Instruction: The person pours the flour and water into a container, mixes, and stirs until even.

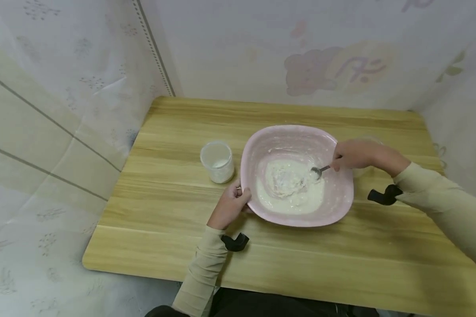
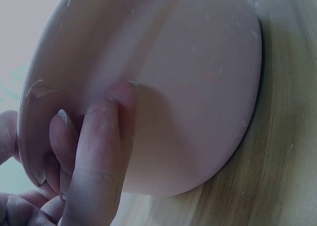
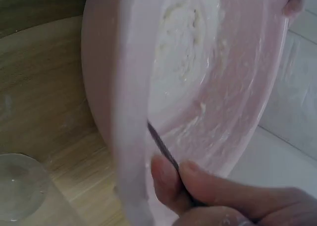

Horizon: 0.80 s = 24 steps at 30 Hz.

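A pink plastic basin (image 1: 301,221) stands on the wooden table, its inner walls streaked with white. Pale, wet batter (image 1: 291,206) covers its bottom, with a lumpy, floury mound in the middle. My left hand (image 1: 228,206) grips the basin's left rim, thumb on the rim and fingers against the outer wall (image 2: 198,87). From the right side, my right hand (image 1: 353,154) reaches over the rim and pinches the handle of a metal spoon (image 1: 319,171) between thumb and fingers. The spoon's bowl is down at the batter's right side; in the right wrist view the basin rim hides it.
Left of the basin is a clear plastic cup (image 1: 217,164) with white contents. A clear round container (image 3: 20,189) lies on the table past the basin's right side, mostly behind my right hand in the head view. Patterned wall covering (image 1: 238,53) borders the table's back and left.
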Tool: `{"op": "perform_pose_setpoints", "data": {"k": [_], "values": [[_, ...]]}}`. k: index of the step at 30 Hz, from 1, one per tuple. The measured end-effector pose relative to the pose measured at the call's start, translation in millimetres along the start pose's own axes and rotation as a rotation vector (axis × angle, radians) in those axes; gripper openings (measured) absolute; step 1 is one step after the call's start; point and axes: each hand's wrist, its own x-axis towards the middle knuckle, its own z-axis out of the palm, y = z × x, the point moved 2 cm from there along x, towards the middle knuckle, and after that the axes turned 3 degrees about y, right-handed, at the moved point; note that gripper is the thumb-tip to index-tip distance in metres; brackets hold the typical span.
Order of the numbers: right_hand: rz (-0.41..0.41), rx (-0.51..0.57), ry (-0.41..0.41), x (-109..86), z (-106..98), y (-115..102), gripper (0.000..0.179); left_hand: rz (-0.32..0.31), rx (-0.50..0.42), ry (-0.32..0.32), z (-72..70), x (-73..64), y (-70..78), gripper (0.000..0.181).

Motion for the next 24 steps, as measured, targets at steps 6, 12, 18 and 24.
{"op": "perform_pose_setpoints", "data": {"k": [6,12,18,24], "values": [[-0.036,0.012,0.142,26.6,1.6,-5.5,0.031,0.011,0.003,-0.006,-0.3,0.5,-1.4,0.048],[-0.187,-0.051,0.199,46.7,14.0,-41.9,0.026,0.022,0.001,-0.015,2.7,2.3,-1.6,0.049],[-0.300,-0.123,0.106,35.6,38.8,-71.1,0.021,0.024,0.013,-0.014,2.6,2.8,-3.3,0.047],[-0.301,-0.142,-0.017,7.0,49.7,-70.2,0.020,0.023,0.016,0.012,-2.7,1.9,-2.0,0.046]]}}
